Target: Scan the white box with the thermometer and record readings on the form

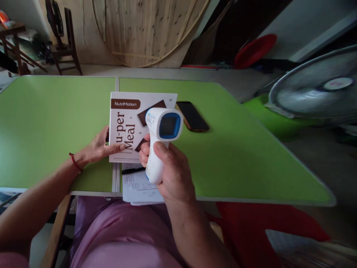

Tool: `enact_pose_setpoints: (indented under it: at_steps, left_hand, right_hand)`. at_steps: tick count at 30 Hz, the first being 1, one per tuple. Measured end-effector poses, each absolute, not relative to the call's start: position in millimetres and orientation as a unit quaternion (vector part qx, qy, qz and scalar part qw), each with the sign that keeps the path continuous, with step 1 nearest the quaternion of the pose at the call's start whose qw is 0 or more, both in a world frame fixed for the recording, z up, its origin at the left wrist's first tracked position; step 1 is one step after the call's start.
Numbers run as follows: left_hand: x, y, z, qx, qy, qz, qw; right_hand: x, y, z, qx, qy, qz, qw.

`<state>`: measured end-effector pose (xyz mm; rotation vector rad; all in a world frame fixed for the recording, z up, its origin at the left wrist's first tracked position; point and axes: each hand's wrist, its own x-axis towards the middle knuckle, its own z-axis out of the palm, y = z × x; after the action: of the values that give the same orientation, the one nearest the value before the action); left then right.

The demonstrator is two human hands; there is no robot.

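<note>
My left hand (107, 147) grips the lower left edge of a white and brown box (122, 128) printed "NutriMotion" and "Meal", thumb on its front. The box is held up, its printed face toward me. In my right hand (175, 167) is a white and blue infrared thermometer (156, 156), fingers wrapped round its handle. Its dark screen faces me, and its body covers part of the box front. Below the box lie sheets of written paper (139, 191) with a black pen (132, 171) on top, partly hidden by the box and my right hand.
A smartphone (192, 116) lies right of the box on the green folding table (245, 156), whose metal-edged seam runs left of the papers. Beyond the right edge stands a large fan (315, 82). A wooden chair (65, 48) and a red round basin (255, 51) are behind the table.
</note>
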<state>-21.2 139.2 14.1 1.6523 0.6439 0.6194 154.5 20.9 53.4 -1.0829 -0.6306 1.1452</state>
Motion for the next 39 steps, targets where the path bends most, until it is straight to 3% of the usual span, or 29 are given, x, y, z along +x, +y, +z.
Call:
enact_pose_setpoints:
  at_steps: [34, 39]
  left_hand:
    - [-21, 138, 21, 0.700, 0.329, 0.246, 0.584]
    - [-21, 141, 26, 0.682, 0.337, 0.266, 0.592]
  right_hand:
    - [159, 20, 52, -0.474, -0.312, 0.511, 0.646]
    - [208, 19, 47, -0.572, -0.384, 0.364, 0.627]
